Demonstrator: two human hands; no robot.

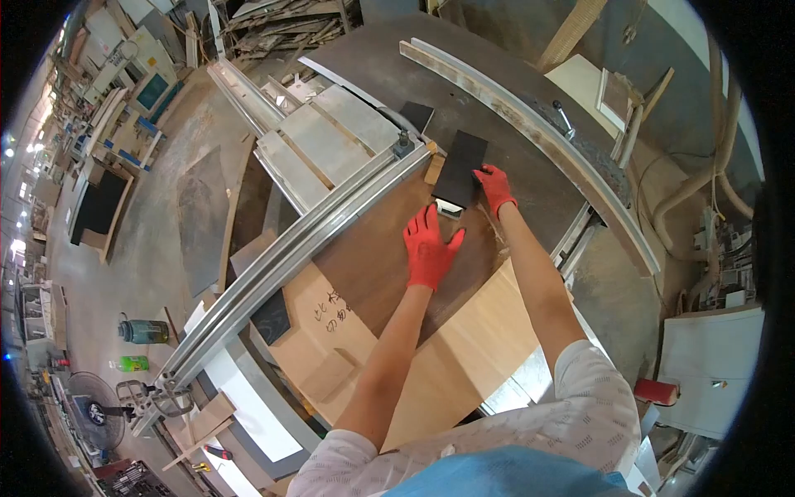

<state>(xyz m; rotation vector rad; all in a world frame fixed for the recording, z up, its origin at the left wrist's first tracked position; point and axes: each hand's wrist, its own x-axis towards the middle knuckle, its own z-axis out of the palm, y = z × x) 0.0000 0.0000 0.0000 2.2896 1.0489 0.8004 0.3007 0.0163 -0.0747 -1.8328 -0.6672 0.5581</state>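
Black board [462, 166] lies on the dark bench [542, 178]. Hands apart, the left hand [428, 248] spreads its fingers beside the near end; the right hand [497, 189] curls at the right edge, its grip unclear. Leftward runs a silver rail [302, 248].

Gap beside board [460, 166], fence [540, 137] beyond; rail [310, 244] left

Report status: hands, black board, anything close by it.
Left hand open, fingers spread, near end of black board. Right hand at its right edge. Board over dark table. Wooden block close on its left.
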